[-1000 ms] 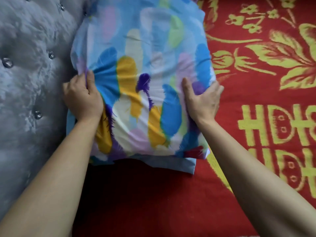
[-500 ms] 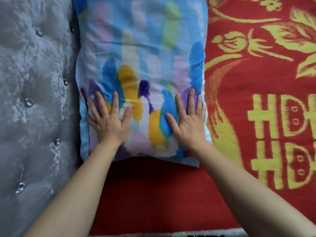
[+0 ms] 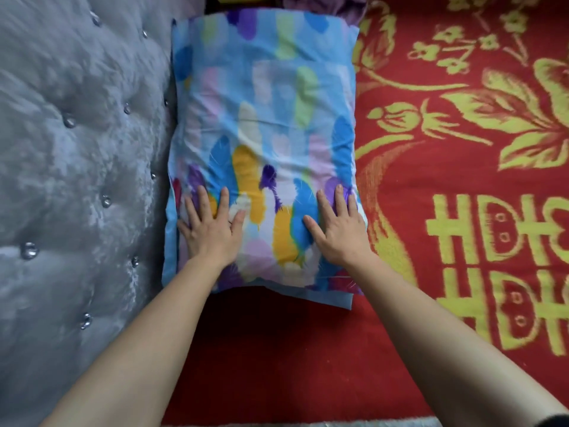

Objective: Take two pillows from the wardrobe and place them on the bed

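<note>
A pillow (image 3: 264, 124) in a light blue case with blue, yellow, purple and pink feather marks lies flat on the red bed cover (image 3: 277, 349), its long left side against the grey headboard. My left hand (image 3: 212, 229) rests flat on the pillow's near left corner, fingers spread. On the near right corner lies my right hand (image 3: 335, 229), also flat with its fingers apart. Neither hand grips the fabric. Beyond the pillow's far end a bit of purple and yellow cloth (image 3: 314, 3) shows; I cannot tell whether it is a second pillow.
The tufted grey headboard (image 3: 77, 180) with shiny buttons fills the left side. The red cover with yellow flower and letter patterns (image 3: 480, 149) spreads to the right. The bed's near edge (image 3: 308, 422) runs along the bottom of the view.
My hands let go of the pillow's sides and now lie flat on top of it. The pillow has settled flat against the headboard. The view has pulled back, showing the pillow's far end.
</note>
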Motion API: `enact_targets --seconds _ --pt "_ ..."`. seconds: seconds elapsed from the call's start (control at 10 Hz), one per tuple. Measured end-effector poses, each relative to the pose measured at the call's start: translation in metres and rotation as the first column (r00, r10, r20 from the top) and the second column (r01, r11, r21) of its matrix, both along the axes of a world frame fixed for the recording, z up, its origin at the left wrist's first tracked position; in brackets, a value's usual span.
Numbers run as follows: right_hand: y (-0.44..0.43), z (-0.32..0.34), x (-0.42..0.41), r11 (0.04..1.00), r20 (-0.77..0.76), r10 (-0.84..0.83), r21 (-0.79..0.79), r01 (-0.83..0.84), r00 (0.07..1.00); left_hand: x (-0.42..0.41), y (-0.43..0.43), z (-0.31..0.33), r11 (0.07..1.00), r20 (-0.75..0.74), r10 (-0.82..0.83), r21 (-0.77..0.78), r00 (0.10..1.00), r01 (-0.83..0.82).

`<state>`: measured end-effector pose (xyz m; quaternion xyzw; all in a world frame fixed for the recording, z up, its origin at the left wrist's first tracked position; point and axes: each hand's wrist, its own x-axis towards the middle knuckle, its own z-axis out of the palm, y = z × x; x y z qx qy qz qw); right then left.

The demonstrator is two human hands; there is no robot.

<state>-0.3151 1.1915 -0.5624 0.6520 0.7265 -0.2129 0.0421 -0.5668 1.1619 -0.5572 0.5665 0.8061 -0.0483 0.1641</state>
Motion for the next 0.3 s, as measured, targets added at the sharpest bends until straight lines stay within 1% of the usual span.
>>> enact_targets --seconds 0.1,0.2,0.3 --pt "-0.001 0.042 0.015 0.995 0.049 0.098 -0.016 -0.097 0.994 -0.003 -0.009 0.043 0.99 -0.12 -0.14 -0.036 0.983 0.136" --pt "0.015 0.1 0.031 0.996 0.047 0.081 0.045 -0.083 0.996 -0.006 0.006 0.109 0.989 -0.134 -0.139 0.032 0.981 0.144" --pt "0.032 0.167 0.044 0.979 0.061 0.084 0.179 -0.093 0.995 -0.007 0.026 0.185 0.979 -0.13 -0.14 0.13 0.982 0.157"
